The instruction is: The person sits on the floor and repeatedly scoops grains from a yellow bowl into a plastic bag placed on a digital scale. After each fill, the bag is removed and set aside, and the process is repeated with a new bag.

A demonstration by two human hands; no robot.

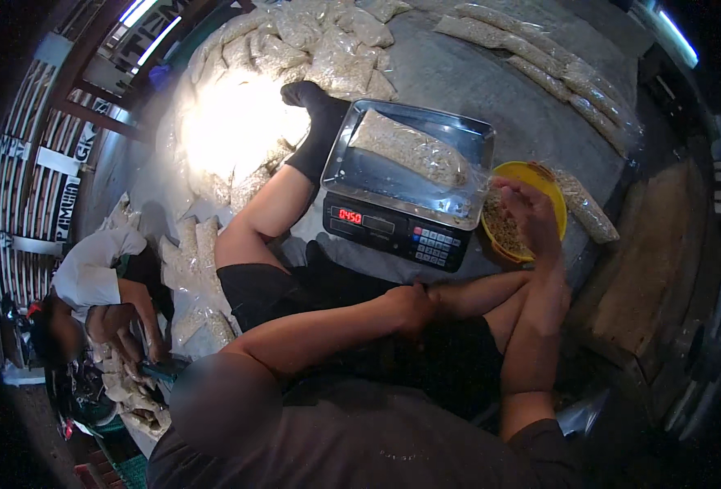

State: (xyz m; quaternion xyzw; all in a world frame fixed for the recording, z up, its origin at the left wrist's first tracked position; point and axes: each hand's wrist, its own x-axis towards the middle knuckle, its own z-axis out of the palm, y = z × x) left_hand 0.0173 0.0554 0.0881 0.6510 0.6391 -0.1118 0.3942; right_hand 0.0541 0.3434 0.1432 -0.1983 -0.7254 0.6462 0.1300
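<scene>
A digital scale with a black keypad body and lit red display stands in front of my crossed legs. On its metal tray lies a clear plastic bag filled with pale, crumbly pieces. My right hand hovers over a yellow bowl, its fingers stretched toward the bag's loose end; nothing shows in its grasp. Loose pale-brown pieces fill part of the bowl. My left hand rests low by my leg, below the scale, its fingers lost in shadow.
Filled bags are heaped beyond my foot, partly washed out by glare. More bags lie in rows at the far right, and one bag sits beside the bowl. A wooden bench stands right. Another person crouches at left among bags.
</scene>
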